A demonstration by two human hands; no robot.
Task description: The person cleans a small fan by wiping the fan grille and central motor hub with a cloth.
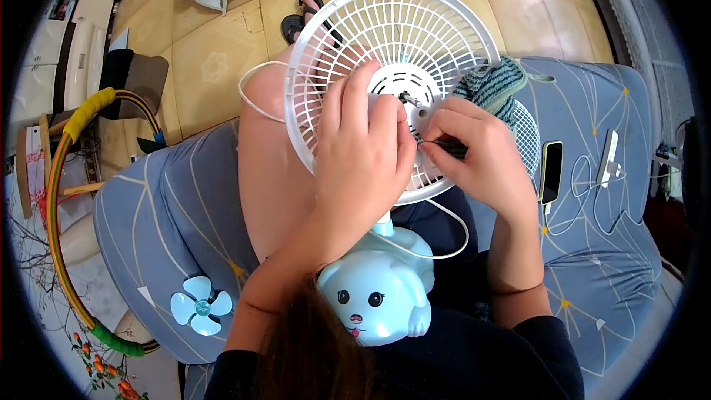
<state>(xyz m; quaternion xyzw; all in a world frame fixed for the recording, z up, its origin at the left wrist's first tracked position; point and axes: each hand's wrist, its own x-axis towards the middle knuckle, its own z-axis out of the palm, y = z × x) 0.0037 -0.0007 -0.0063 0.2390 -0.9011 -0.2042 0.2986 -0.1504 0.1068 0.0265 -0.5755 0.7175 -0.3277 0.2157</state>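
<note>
A small fan lies in my lap, its white rear grille (302,115) facing up with a bare metal shaft at the hub (409,99). Its pale blue base (381,292) is shaped like a dog. My left hand (363,137) is curled over the left of the hub, thumb and fingers bent together; what they hold is hidden. Just right of the hub, my right hand (474,144) pinches a dark part of a green striped cloth (492,87). The rest of that cloth drapes over the grille's right edge, partly covering a round mesh front cover (526,137).
A blue four-bladed fan blade (201,307) lies on the patterned grey-blue sofa (159,233) to the left. On the right are a phone (551,172), a white power strip (609,159) and loose cables. A striped hoop (55,200) leans at far left.
</note>
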